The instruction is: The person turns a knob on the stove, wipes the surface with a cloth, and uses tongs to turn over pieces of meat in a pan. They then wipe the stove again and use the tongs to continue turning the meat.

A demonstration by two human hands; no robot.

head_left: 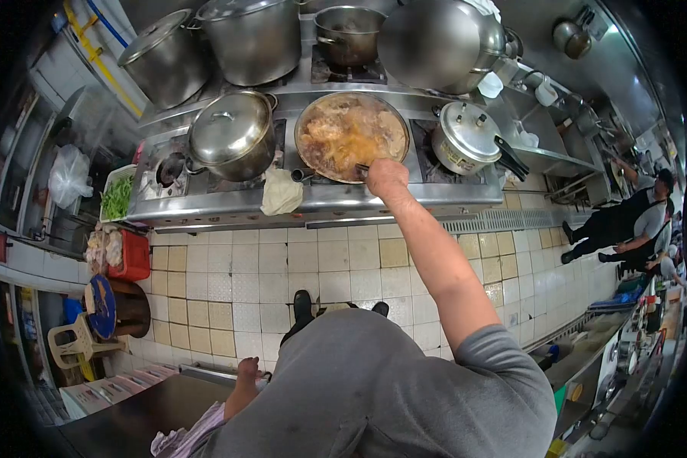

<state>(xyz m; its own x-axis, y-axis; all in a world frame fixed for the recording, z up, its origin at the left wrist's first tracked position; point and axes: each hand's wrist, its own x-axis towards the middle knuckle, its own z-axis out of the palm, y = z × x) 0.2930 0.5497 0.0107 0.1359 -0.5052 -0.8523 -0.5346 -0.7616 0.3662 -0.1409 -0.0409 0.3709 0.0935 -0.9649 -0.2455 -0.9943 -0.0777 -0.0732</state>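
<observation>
My right hand (387,179) is closed at the front rim of a wide round pan (298,149), gripping a utensil (362,168) whose short dark end shows past the fingers. Its working end is hidden in the food. Steaming brown-orange stew (349,131) fills the pan. Left of the pan's front edge a dark tubular handle (301,175) sticks out, beside a pale cloth (282,192) draped over the stove's edge. Low by my left side hangs my left hand (247,369), away from the stove, near a striped cloth (195,431); its fingers are too small to make out.
A lidded pot (233,130) stands left of the pan, a pressure cooker (466,137) with a protruding black handle right of it. Tall stockpots (252,42) line the back. Two people (626,217) stand at right. A stool (118,305) and red crate (132,254) sit at left.
</observation>
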